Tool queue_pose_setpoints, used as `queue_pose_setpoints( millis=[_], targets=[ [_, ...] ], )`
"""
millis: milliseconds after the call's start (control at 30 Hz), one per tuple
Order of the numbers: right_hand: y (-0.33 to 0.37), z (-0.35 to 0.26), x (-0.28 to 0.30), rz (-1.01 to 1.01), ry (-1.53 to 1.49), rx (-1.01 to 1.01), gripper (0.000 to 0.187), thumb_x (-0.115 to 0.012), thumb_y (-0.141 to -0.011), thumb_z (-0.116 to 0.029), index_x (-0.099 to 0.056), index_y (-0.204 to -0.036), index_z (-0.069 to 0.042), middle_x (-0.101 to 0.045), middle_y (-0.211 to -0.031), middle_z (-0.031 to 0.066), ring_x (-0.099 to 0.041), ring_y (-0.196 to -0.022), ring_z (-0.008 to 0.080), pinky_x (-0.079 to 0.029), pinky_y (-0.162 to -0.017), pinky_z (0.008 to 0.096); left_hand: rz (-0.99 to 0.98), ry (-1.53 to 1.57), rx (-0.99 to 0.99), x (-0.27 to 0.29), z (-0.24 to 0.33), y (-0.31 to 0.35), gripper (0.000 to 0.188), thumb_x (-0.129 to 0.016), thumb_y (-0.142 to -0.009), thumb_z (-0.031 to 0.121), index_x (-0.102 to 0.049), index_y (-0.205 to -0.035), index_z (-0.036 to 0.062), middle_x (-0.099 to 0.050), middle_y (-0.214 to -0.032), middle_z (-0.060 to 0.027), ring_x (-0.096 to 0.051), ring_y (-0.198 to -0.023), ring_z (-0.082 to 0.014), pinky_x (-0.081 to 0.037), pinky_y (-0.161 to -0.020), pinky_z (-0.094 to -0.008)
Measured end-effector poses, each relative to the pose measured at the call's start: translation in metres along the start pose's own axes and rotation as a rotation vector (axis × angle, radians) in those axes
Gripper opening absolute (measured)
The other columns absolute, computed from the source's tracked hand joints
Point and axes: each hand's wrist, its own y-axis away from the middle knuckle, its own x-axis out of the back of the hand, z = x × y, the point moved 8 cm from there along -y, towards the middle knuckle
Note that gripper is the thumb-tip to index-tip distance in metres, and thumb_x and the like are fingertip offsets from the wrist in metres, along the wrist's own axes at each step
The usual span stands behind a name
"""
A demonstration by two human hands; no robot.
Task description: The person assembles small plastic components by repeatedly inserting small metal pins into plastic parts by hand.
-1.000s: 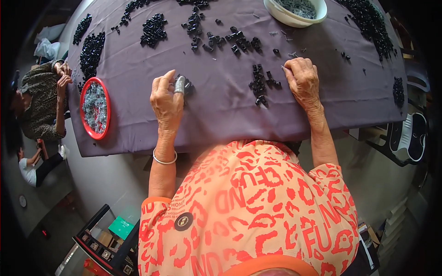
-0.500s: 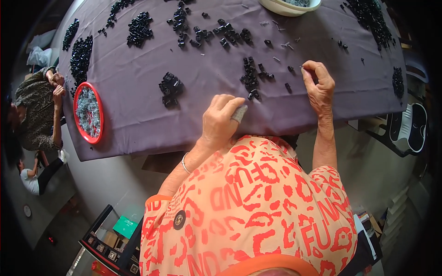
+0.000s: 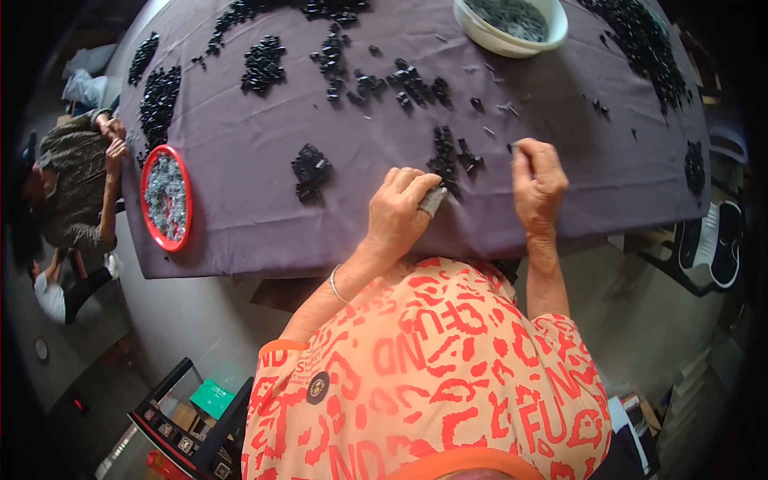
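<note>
My left hand [image 3: 398,210] is closed near the table's front edge, with a grey wrap [image 3: 432,202] around its thumb. Its curled fingers hide whatever they may hold. Just beyond it lies a loose cluster of small black plastic pieces [image 3: 444,148]. To the right, my right hand [image 3: 540,188] is closed in a pinch low over the cloth. A small black plastic piece [image 3: 510,147] shows at its thumb and fingertip. Thin clear pins [image 3: 507,109] are scattered beyond this hand.
A purple-grey cloth [image 3: 248,204] covers the table. More black pieces [image 3: 311,170] lie in heaps across it. A red-rimmed tray [image 3: 189,200] of greyish small parts stands at left, a white bowl [image 3: 512,50] at the far side. Another person [image 3: 76,176] works at the left edge.
The view has shifted, so the table's contents appear lower and further right. My right hand has come left and nearer, its fingertips now at a small black piece. My left hand stays closed.
</note>
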Motion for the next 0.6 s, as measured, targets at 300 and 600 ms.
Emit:
queue_pose_setpoints(
  millis=[300, 600],
  targets=[
    [-0.002, -0.007, -0.027, -0.083, -0.196, 0.099, 0.013, -0.063, -0.08, 0.006, -0.062, -0.089, -0.002, -0.062, -0.084, 0.0091, -0.06, -0.071, 0.0191, -0.049, -0.065, 0.0289, 0.23, -0.027, 0.141, 0.034, -0.053, -0.038, 0.018, -0.069, -0.075, 0.004, -0.064, -0.092, 0.0051, -0.061, -0.085, -0.0101, -0.059, -0.076, -0.0266, -0.049, -0.068, -0.0349],
    [0.006, 0.016, -0.029, -0.02, -0.242, -0.11, 0.011, -0.063, -0.082, 0.005, -0.062, -0.09, -0.002, -0.062, -0.085, 0.0045, -0.056, -0.073, 0.011, -0.047, -0.066, 0.0241, 0.231, -0.081, -0.068, 0.017, -0.053, -0.117, 0.019, -0.071, -0.073, 0.01, -0.067, -0.091, 0.0083, -0.059, -0.09, -0.0078, -0.057, -0.085, -0.0279, -0.048, -0.076, -0.0369]
  ],
)
